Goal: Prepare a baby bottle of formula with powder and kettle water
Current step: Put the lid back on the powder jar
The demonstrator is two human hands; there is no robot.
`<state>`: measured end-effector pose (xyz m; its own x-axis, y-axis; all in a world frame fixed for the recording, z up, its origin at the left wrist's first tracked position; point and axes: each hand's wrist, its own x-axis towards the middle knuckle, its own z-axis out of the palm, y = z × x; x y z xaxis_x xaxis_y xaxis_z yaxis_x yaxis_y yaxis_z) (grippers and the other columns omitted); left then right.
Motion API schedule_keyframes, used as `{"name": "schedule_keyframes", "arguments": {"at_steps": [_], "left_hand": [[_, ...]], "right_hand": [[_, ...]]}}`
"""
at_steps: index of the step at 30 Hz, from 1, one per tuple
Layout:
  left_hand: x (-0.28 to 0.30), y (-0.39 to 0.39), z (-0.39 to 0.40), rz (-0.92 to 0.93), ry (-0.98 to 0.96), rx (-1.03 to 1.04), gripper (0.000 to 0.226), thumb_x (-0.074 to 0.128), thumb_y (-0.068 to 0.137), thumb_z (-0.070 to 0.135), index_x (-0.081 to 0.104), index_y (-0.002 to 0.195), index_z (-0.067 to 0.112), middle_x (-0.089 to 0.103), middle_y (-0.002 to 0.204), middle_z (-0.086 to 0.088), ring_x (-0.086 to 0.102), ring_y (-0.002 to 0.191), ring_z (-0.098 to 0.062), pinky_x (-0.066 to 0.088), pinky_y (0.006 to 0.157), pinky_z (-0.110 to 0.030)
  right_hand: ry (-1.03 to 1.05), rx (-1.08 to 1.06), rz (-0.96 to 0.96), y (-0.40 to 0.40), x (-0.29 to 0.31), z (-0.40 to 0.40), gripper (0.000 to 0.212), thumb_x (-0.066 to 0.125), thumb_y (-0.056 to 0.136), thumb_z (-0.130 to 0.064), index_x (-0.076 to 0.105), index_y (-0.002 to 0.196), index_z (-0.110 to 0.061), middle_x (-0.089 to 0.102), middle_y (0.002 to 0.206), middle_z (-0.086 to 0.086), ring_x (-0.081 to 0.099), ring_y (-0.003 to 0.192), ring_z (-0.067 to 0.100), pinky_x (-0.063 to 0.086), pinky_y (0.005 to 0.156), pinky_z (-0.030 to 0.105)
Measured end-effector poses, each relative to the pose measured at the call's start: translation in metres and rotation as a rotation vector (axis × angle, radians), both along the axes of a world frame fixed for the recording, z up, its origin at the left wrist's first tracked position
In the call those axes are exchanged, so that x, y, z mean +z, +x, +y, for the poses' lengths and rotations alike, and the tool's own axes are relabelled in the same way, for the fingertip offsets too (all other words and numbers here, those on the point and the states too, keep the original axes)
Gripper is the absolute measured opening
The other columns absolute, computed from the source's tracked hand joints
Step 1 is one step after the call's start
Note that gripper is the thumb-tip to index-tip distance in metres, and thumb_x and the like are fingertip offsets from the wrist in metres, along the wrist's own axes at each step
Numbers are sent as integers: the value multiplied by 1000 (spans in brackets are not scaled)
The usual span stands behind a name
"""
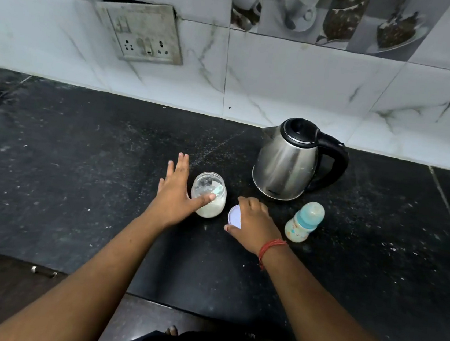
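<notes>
The left hand (174,190) is stretched forward, fingers straight and spread, its thumb laid against the open powder jar (209,195). The white lid (235,215) is gripped by the curled fingers of the right hand (254,224). The capped baby bottle (304,221) and steel kettle (289,161) are set upright nearby on the black counter (78,167), backed by marbled wall tiles (298,80).

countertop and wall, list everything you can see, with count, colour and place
jar: 1, clear with white powder, open, centre of counter
scoop: 1, pale teal, inside jar
lid: 1, white, right of jar
kettle: 1, steel and black, behind lid
bottle: 1, teal-capped, right of lid
counter: 1, black
socket plate: 1, grey, wall
left hand: open, thumb touching jar
right hand: gripping lid, red thread on wrist
</notes>
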<state>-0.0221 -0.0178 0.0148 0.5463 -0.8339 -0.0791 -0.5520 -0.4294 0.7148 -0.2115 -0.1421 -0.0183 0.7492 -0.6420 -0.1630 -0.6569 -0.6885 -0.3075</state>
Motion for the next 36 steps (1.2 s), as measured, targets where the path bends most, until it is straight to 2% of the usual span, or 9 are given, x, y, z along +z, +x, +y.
{"name": "schedule_keyframes", "arguments": {"at_steps": [7, 11, 15, 17, 20, 22, 28, 33, 36], "left_hand": [[-34, -4, 9, 210, 14, -35, 127, 86, 80, 43, -5, 165, 16, -7, 174, 3, -9, 160, -18, 5, 129, -38], [-40, -8, -1, 332, -14, -52, 129, 89, 79, 38, -6, 165, 22, 16, 173, 1, 13, 159, -14, 18, 129, -38], [-45, -12, -6, 355, -117, -4, 127, 91, 77, 30, 0, 165, 23, 27, 168, 11, 32, 146, 2, 23, 105, 3], [-48, -14, -7, 362, -153, 2, 124, 92, 76, 28, 6, 165, 26, 39, 161, 11, 40, 144, 0, 30, 105, 0], [-53, -16, -11, 327, -192, -3, 108, 93, 75, 26, 27, 160, 25, 52, 151, 9, 48, 139, -4, 39, 119, -30], [-53, -18, -13, 295, -219, 17, 99, 94, 73, 24, 37, 154, 25, 55, 146, 10, 51, 135, -3, 41, 118, -38], [-48, -27, -22, 247, -265, 46, 96, 93, 73, 19, 39, 152, 19, 48, 148, 0, 48, 139, -13, 38, 120, -41], [-38, -38, -31, 212, -282, 6, 99, 93, 73, 15, 36, 154, 19, 37, 148, 4, 39, 136, -4, 32, 116, -19], [-29, -47, -38, 230, -286, -45, 100, 93, 73, 14, 36, 155, 17, 36, 149, 1, 39, 139, -8, 30, 116, -15]], "right_hand": [[-72, -93, 143, 13, -10, 4, 79, 71, 83, -54, 35, 146, -23, 44, 145, 9, 41, 135, 32, 39, 108, 45], [-87, -106, 116, 13, -11, 2, 77, 71, 84, -51, 36, 146, -23, 46, 142, 7, 43, 131, 30, 43, 103, 44], [-44, -145, 12, 7, -10, -3, 79, 69, 85, -51, 33, 150, -26, 43, 140, 6, 44, 126, 30, 47, 100, 45], [34, -162, -63, 2, -9, -6, 79, 69, 86, -49, 33, 153, -27, 40, 142, 5, 43, 127, 30, 46, 102, 44], [124, -197, -170, -4, -9, -9, 75, 71, 86, -45, 37, 151, -31, 39, 139, 3, 43, 126, 28, 43, 104, 39], [182, -224, -246, -7, -7, -9, 72, 73, 85, -41, 41, 149, -33, 38, 138, 2, 42, 128, 26, 39, 107, 35], [355, -339, -489, -6, 24, -15, 62, 76, 85, -34, 50, 141, -36, 34, 130, -2, 45, 119, 10, 31, 103, 18], [430, -447, -774, 1, 68, -23, 54, 78, 83, -35, 46, 126, -27, 45, 130, -1, 57, 115, 19, 49, 96, 32], [386, -490, -907, 3, 87, -25, 54, 80, 81, -38, 40, 114, -24, 52, 124, 6, 59, 106, 14, 47, 81, 17]]}}
